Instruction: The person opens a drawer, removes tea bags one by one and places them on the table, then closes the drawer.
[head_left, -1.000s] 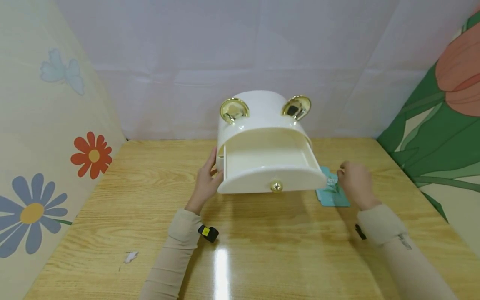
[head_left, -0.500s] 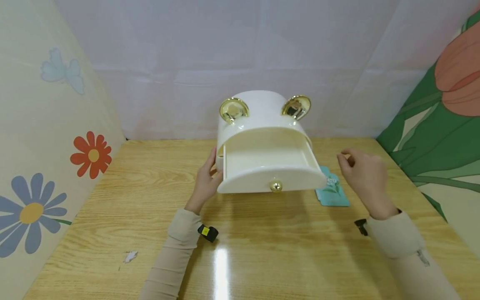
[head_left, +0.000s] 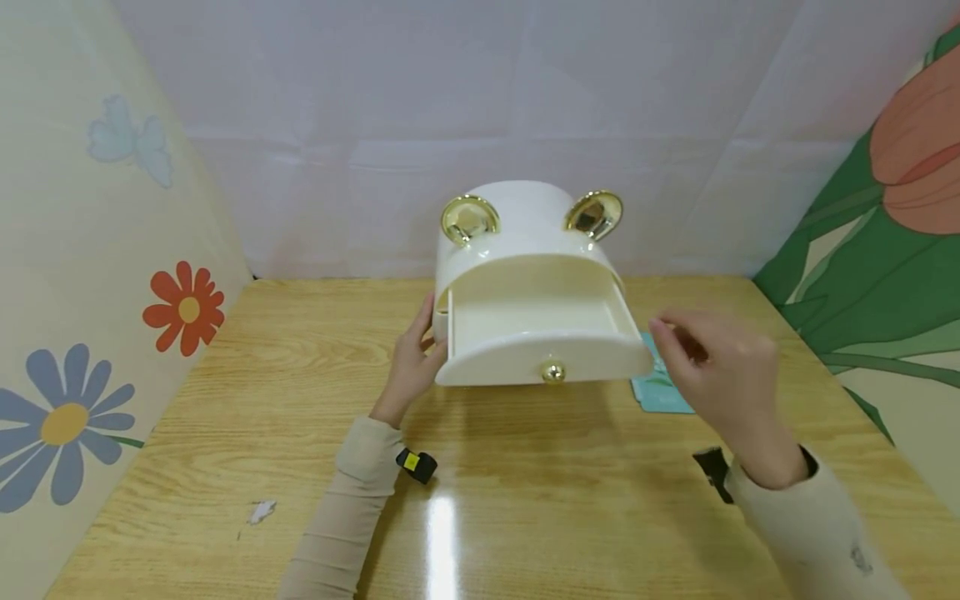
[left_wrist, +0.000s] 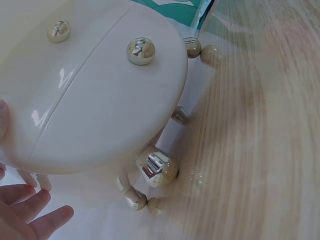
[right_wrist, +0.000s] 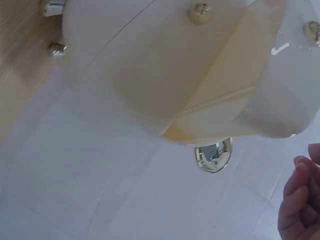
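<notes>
A white desktop drawer box [head_left: 525, 212] with two gold ears [head_left: 469, 220] stands at the middle of the table. Its upper drawer [head_left: 491, 367], with a gold knob [head_left: 553, 372], is pulled out and shows a bare cream inside. My left hand [head_left: 408, 367] rests along the box's left side; in the left wrist view its fingers [left_wrist: 32, 205] are straight and spread. Off the drawer's right front corner hovers my right hand [head_left: 723, 367], fingers curled and thumb near the index fingertip, nothing visible between them. A teal packet [head_left: 660, 392] lies behind that hand, partly hidden.
The wooden table [head_left: 315, 333] ends at a pale cloth backdrop [head_left: 360, 167]. A scrap of white paper [head_left: 262, 512] lies at the front left. Gold ball feet [left_wrist: 135, 198] lift the box. Panels painted with flowers [head_left: 63, 423] stand on both sides.
My right hand has lifted from beside the teal packet, then come left and nearer to the drawer's right corner, covering part of the packet. The left hand and the box stay put.
</notes>
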